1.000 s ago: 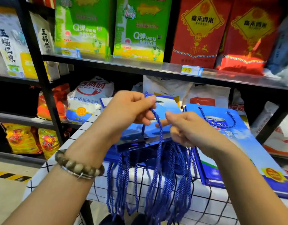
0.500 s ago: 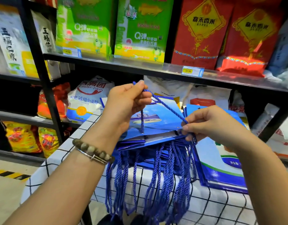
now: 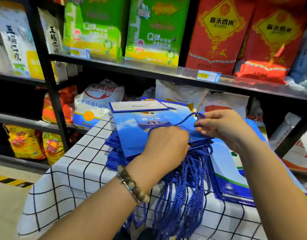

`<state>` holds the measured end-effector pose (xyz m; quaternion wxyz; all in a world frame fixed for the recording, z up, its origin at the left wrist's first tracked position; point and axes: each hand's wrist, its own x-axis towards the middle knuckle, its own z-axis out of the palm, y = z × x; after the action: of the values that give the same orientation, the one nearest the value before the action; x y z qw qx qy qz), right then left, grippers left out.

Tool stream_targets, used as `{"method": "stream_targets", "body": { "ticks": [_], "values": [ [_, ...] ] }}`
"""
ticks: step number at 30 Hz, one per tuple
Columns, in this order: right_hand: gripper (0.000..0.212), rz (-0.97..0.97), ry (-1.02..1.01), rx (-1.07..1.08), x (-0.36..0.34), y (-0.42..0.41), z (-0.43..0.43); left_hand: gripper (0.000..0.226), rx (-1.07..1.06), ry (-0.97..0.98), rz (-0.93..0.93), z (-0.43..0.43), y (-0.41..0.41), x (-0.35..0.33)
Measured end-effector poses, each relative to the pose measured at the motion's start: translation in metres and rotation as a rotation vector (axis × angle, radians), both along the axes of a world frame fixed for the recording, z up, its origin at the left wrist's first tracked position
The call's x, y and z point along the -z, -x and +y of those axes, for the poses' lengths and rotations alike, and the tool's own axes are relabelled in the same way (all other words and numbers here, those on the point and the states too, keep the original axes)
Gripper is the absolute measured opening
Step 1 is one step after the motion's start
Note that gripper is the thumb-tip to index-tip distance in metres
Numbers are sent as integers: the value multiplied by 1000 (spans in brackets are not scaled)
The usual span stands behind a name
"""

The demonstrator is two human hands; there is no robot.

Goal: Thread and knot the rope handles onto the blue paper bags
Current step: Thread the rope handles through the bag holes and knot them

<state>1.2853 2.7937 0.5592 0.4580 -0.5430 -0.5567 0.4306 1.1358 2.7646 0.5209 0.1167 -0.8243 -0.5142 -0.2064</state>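
A stack of flat blue paper bags (image 3: pixel 128 135) lies on the checked tablecloth (image 3: pixel 76 175). One blue rope handle (image 3: pixel 182 120) arcs over the top bag. My right hand (image 3: pixel 223 125) pinches the rope's right end near the bag's top edge. My left hand (image 3: pixel 166 144) rests knuckles-up on the top bag, fingers curled down at the rope's other end; its grip is hidden. A bundle of several loose blue ropes (image 3: pixel 182 193) hangs over the table's front edge below my hands.
More blue bags (image 3: pixel 232 181) lie flat at the right of the table. Black metal shelving (image 3: pixel 50 94) stands behind and to the left, with green boxes (image 3: pixel 152 32), red bags (image 3: pixel 218 35) and flour sacks (image 3: pixel 95 103). The floor shows at lower left.
My left hand has dropped from above the stack down onto the top bag. My right hand moved right and up with the rope end. The rope now lies in a low arc.
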Motion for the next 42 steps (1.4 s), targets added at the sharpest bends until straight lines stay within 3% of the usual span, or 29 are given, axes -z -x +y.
{"method": "stream_targets", "body": {
  "ticks": [4,10,16,28,31,32,34,37,42],
  "values": [
    [22,-87,8,-113,1,-1,-13,16,35,-45,-1,-7,12,10],
    [26,-287,-118,-223,-2,14,-37,27,124,-96,-113,-28,34,24],
    [26,-342,-166,-254,2,23,-42,31,153,-161,-163,-35,39,28],
    [31,-678,-291,-353,3,24,-45,35,79,-120,-168,-33,41,20],
    [16,-857,-370,-377,3,21,-54,27,41,0,-201,-37,41,6],
    [20,-893,-363,-393,4,22,-57,24,13,35,-220,-35,44,3],
    [32,-912,-342,-397,8,23,-60,22,-23,99,-291,-32,50,-3],
    [33,-897,-356,-339,15,26,-57,13,-59,133,-347,-33,51,-11],
    [36,-890,-373,-294,17,27,-54,26,-71,-27,-309,-51,42,2]
  ]
}}
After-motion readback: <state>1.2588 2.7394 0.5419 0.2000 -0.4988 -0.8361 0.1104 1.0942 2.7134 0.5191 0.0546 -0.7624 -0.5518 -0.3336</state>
